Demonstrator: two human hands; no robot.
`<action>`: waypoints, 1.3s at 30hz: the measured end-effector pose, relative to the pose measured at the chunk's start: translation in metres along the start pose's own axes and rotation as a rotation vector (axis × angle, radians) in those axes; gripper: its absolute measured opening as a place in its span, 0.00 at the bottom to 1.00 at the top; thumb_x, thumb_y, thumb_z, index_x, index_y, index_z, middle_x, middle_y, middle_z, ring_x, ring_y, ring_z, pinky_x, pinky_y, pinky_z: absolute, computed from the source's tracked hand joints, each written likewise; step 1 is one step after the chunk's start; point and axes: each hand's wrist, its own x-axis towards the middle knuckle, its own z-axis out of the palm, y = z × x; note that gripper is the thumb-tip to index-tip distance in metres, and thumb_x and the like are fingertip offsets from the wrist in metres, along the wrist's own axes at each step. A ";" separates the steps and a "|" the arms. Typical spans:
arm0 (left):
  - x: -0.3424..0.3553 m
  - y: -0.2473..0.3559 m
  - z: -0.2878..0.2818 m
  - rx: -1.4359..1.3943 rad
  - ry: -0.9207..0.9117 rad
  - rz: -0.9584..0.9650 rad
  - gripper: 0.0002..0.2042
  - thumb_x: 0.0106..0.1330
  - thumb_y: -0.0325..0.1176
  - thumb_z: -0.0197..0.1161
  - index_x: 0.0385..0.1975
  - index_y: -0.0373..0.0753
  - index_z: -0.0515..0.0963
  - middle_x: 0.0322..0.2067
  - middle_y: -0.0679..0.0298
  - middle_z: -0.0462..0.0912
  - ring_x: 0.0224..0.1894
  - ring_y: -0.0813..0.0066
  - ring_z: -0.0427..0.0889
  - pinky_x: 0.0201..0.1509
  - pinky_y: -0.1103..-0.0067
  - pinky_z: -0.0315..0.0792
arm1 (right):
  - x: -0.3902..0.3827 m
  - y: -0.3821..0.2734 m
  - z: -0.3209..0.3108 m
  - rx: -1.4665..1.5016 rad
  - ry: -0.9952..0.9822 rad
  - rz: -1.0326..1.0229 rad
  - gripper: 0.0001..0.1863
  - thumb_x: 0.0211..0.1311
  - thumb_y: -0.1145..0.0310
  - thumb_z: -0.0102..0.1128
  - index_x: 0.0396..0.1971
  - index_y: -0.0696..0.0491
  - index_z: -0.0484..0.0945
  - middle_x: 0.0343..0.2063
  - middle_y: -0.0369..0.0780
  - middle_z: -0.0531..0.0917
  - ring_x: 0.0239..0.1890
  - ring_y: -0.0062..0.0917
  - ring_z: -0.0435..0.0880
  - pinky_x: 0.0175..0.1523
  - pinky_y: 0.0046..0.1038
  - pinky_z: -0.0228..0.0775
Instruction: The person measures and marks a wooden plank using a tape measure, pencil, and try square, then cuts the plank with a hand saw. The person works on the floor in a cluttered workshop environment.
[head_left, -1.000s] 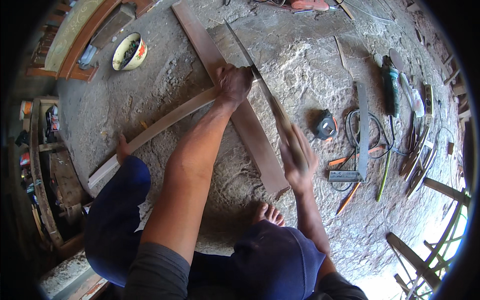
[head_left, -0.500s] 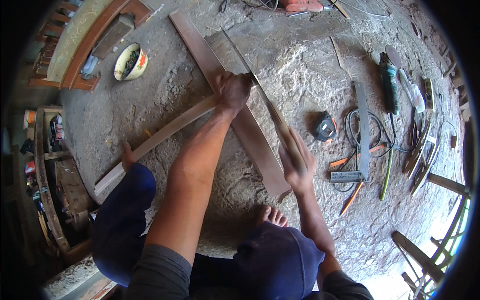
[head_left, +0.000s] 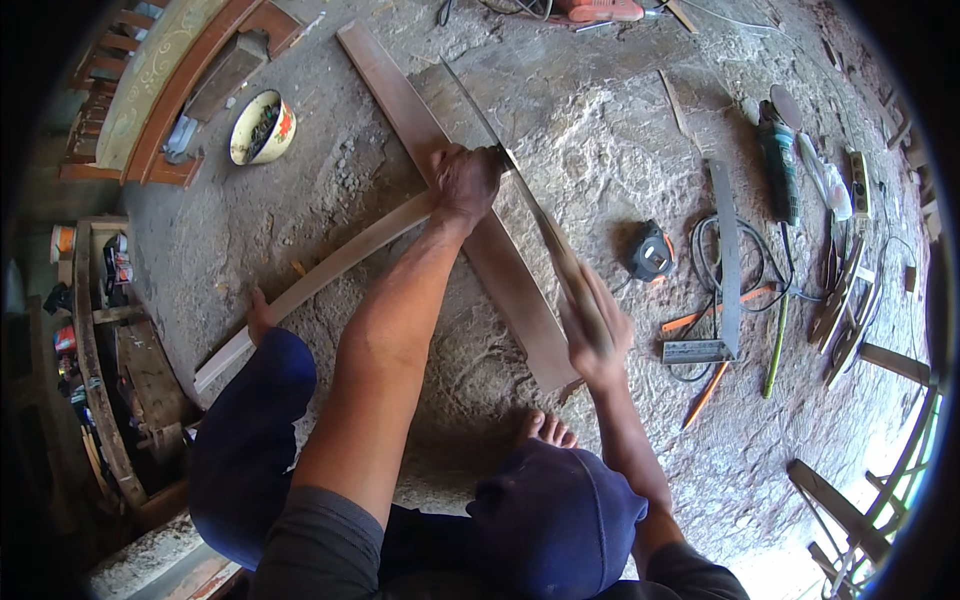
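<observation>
My left hand point(head_left: 467, 184) is closed around the far end of a narrow wooden strip point(head_left: 310, 284), pressing it down across a wider wooden board point(head_left: 510, 290) on the floor. My right hand point(head_left: 600, 328) grips the handle of a handsaw, slightly smeared by motion. The handsaw's blade point(head_left: 490, 122) runs away from me, edge-on, just right of my left fist, where the strip's end pokes out. The saw's teeth cannot be made out. The strip's near end slants to the left beside my bare left foot point(head_left: 260, 318).
Right of the saw lie a tape measure point(head_left: 652, 252), a metal try square point(head_left: 726, 270), an orange pencil point(head_left: 706, 396) and an angle grinder point(head_left: 779, 165) with its cord. An enamel bowl point(head_left: 286, 130) stands at the far left. A wooden toolbox point(head_left: 100, 400) sits left of my knee.
Little differs. My right hand and the saw are in nearly the same place, still blurred at the handle. The left hand keeps its hold on the strip; the view has shifted slightly.
</observation>
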 end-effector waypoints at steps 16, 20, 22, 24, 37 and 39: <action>-0.001 0.001 -0.003 0.040 -0.051 0.010 0.09 0.65 0.39 0.58 0.28 0.47 0.84 0.27 0.63 0.86 0.40 0.61 0.81 0.50 0.63 0.62 | 0.009 -0.005 0.012 0.041 0.085 -0.068 0.28 0.57 0.70 0.67 0.61 0.53 0.76 0.58 0.46 0.81 0.46 0.37 0.88 0.43 0.32 0.82; -0.005 -0.012 -0.005 -0.001 -0.184 0.141 0.09 0.62 0.38 0.59 0.37 0.42 0.80 0.37 0.57 0.83 0.43 0.55 0.79 0.52 0.60 0.65 | 0.033 -0.007 0.026 0.089 0.141 -0.075 0.27 0.61 0.68 0.67 0.61 0.51 0.76 0.59 0.43 0.80 0.47 0.37 0.88 0.47 0.32 0.82; -0.009 -0.019 -0.004 -0.080 -0.059 0.200 0.13 0.64 0.40 0.61 0.43 0.40 0.78 0.40 0.53 0.82 0.44 0.52 0.78 0.55 0.60 0.66 | 0.033 -0.011 0.020 0.081 0.093 -0.028 0.26 0.62 0.66 0.67 0.62 0.49 0.76 0.59 0.43 0.80 0.49 0.37 0.87 0.48 0.33 0.82; -0.017 -0.024 -0.003 -0.138 -0.047 0.208 0.16 0.66 0.42 0.61 0.46 0.37 0.76 0.41 0.51 0.82 0.46 0.51 0.77 0.58 0.60 0.66 | 0.030 -0.014 0.015 0.074 -0.003 0.062 0.26 0.63 0.65 0.66 0.62 0.50 0.76 0.58 0.43 0.81 0.49 0.36 0.87 0.48 0.33 0.82; -0.015 -0.025 -0.002 -0.277 -0.016 0.145 0.15 0.62 0.39 0.68 0.42 0.37 0.77 0.37 0.49 0.83 0.47 0.47 0.80 0.55 0.59 0.72 | -0.059 -0.018 -0.049 -0.162 0.003 -0.041 0.25 0.55 0.69 0.71 0.54 0.59 0.81 0.52 0.51 0.83 0.44 0.39 0.89 0.40 0.31 0.82; -0.015 -0.025 0.001 -0.297 -0.007 0.129 0.15 0.62 0.40 0.68 0.42 0.37 0.78 0.37 0.49 0.84 0.47 0.47 0.80 0.55 0.60 0.72 | -0.101 -0.025 -0.086 -0.258 0.063 -0.209 0.25 0.49 0.72 0.70 0.51 0.61 0.83 0.46 0.55 0.85 0.37 0.37 0.90 0.35 0.31 0.82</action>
